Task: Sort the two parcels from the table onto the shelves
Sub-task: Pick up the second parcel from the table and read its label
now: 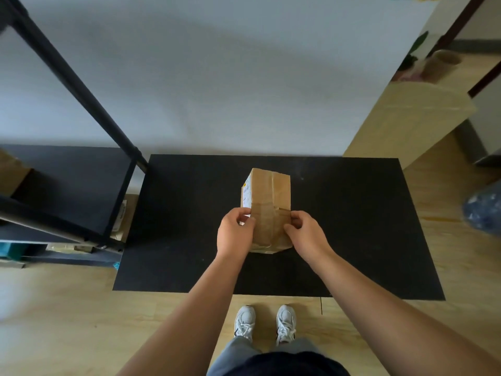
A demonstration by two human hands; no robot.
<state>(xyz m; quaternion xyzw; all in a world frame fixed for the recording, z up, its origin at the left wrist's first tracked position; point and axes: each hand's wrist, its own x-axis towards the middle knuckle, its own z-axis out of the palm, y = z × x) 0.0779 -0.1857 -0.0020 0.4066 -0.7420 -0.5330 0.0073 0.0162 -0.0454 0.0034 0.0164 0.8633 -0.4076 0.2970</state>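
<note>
Head view: a brown cardboard parcel point(268, 207) is seen near the middle of the black counter point(352, 226), gripped from both sides. The left hand point(235, 232) is closed on the parcel's left near edge, fingers curled around the corner and thumb on the taped top face; the right hand point(305, 233) is closed on the right near edge in the same manner. A white label is visible on the parcel's left side face. Whether the parcel is lifted or resting on the counter cannot be told. Bare counter surface is left all around the parcel, with wide room to either side. A black shelf unit point(81, 185) stands just beside the counter's left edge, its slanting post close to the far left corner; a cardboard box point(10, 175) is seen on one shelf. Only one parcel is seen on the counter. A pale wooden cabinet point(406, 123) stands beyond the right far corner.
</note>
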